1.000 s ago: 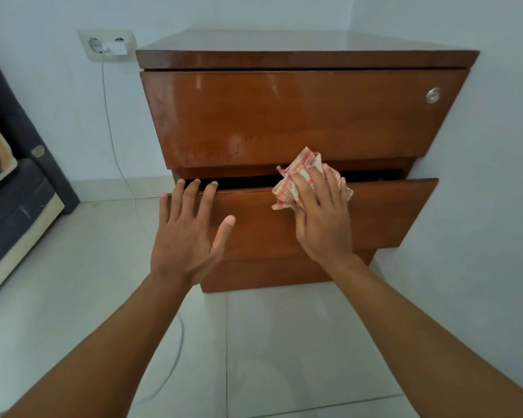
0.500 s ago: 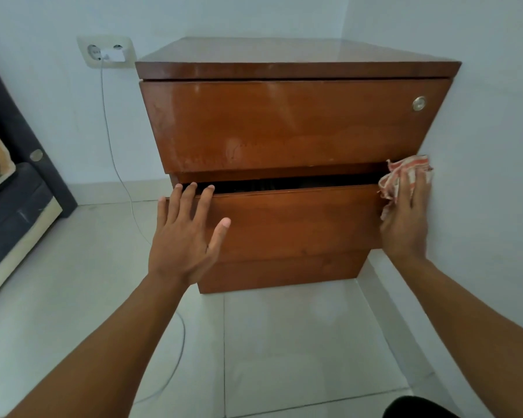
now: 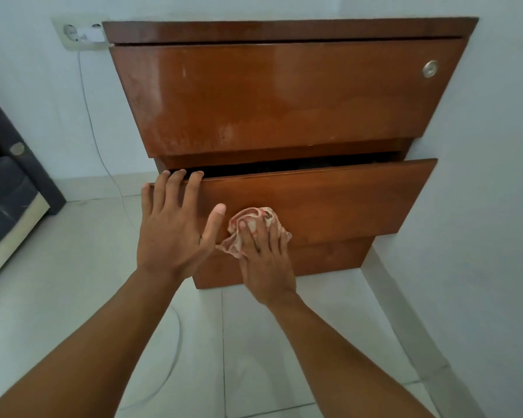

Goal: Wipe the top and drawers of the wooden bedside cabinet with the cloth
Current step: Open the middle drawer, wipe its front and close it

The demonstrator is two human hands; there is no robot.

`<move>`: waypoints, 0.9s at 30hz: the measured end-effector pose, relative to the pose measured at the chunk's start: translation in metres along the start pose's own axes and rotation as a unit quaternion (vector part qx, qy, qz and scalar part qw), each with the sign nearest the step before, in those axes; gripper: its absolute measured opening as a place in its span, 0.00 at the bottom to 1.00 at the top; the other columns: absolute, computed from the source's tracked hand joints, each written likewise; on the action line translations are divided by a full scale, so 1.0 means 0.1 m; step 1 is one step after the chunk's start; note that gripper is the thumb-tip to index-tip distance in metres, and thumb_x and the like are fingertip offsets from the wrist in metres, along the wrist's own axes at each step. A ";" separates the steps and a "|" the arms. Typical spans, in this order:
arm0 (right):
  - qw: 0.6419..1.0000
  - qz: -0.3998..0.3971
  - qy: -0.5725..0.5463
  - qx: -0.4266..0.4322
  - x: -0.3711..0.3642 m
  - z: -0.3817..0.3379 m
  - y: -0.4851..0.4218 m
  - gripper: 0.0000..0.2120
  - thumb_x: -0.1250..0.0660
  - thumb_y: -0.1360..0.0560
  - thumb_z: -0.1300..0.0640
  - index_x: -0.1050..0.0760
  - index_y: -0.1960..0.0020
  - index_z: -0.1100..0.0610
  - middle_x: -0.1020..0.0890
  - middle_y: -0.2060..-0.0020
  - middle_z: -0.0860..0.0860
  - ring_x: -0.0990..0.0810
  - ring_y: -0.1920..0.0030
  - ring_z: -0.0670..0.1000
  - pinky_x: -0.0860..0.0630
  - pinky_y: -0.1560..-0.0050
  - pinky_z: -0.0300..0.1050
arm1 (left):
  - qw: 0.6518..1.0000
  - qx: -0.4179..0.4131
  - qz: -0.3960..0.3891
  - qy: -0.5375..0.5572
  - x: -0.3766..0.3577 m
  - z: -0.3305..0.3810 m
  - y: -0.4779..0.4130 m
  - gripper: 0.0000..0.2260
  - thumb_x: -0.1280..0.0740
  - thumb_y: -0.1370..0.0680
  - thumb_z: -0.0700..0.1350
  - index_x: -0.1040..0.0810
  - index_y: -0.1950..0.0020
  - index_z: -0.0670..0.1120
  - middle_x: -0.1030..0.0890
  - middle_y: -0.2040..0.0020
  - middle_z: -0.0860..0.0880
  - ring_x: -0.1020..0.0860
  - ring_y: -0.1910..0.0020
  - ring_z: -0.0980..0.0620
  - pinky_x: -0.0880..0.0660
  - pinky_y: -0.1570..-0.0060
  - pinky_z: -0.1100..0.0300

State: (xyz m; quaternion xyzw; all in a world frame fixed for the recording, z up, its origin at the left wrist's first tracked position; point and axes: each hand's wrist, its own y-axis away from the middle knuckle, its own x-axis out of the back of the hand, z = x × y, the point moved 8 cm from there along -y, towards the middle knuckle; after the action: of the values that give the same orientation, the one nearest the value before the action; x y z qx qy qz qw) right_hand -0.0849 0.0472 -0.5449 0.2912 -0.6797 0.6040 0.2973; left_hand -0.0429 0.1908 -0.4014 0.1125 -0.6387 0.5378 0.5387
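The cloth (image 3: 255, 229), a crumpled red-and-cream check rag, lies pressed against the front of the lower drawer (image 3: 329, 200), left of the panel's middle and near its bottom edge. The right hand (image 3: 266, 263) covers it with fingers spread flat, pinning the rag to the wood rather than clenching it. Half a second ago this hand and rag were at the drawer's far right end beside the wall; a second ago they were near the top edge at centre. The stroke has therefore run right and come back leftward and lower, which suggests that the front is being covered in passes. The left hand (image 3: 175, 227) is open, its fingertips hooked over the top left edge of the same drawer, the thumb just beside the rag; it has stayed there, apparently steadying the part-open drawer. Above, the upper drawer (image 3: 284, 95) is closed, with streaks on its face. A cable (image 3: 86, 95) hangs from the wall socket (image 3: 73, 33).
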 end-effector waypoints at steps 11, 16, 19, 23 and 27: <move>0.958 0.068 -0.159 -0.229 0.56 2.03 0.24 0.48 0.38 0.19 0.45 0.78 0.24 0.42 0.53 0.20 0.69 0.45 0.21 0.72 0.40 0.25 0.71 | 0.999 0.006 0.032 0.004 -0.02 0.03 -0.02 0.31 0.49 0.19 0.65 0.34 0.24 0.46 0.31 0.26 0.42 0.38 0.23 0.40 0.51 0.21 0.40; 0.962 0.069 -0.115 -0.237 0.79 2.29 0.30 0.46 0.41 0.16 0.55 0.81 0.25 0.45 0.62 0.20 0.65 0.51 0.19 0.68 0.40 0.23 0.66 | 0.999 0.010 0.031 0.002 -0.04 0.04 -0.02 0.32 0.48 0.19 0.66 0.34 0.23 0.46 0.33 0.25 0.42 0.40 0.22 0.39 0.51 0.21 0.40; 0.961 0.057 -0.069 -0.263 0.80 2.34 0.33 0.39 0.43 0.18 0.63 0.67 0.19 0.58 0.64 0.19 0.58 0.44 0.21 0.68 0.28 0.29 0.62 | 1.000 0.002 0.021 -0.003 -0.06 0.03 -0.02 0.32 0.48 0.19 0.66 0.36 0.22 0.46 0.34 0.24 0.41 0.42 0.21 0.40 0.52 0.21 0.40; 0.921 0.152 -0.112 -0.340 1.13 2.20 0.34 0.34 0.40 0.26 0.71 0.38 0.21 0.59 0.40 0.20 0.57 0.34 0.23 0.62 0.26 0.32 0.55 | 1.000 -0.001 0.006 -0.010 -0.07 -0.01 -0.03 0.32 0.48 0.20 0.66 0.37 0.22 0.47 0.34 0.23 0.42 0.42 0.20 0.40 0.51 0.21 0.39; 0.939 0.148 -0.131 -0.280 1.58 1.73 0.16 0.21 0.39 0.30 0.61 0.20 0.39 0.54 0.22 0.35 0.51 0.19 0.42 0.57 0.24 0.51 0.45 | 1.000 0.004 -0.026 -0.008 -0.05 0.00 -0.07 0.33 0.47 0.20 0.67 0.38 0.21 0.49 0.35 0.22 0.42 0.43 0.20 0.39 0.50 0.21 0.38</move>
State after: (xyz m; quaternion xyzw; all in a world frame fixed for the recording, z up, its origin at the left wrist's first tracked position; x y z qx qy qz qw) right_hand -0.2091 -0.1288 -0.4515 0.1692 -0.8896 0.3830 0.1823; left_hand -0.0362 0.1858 -0.4011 0.1352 -0.6377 0.5250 0.5472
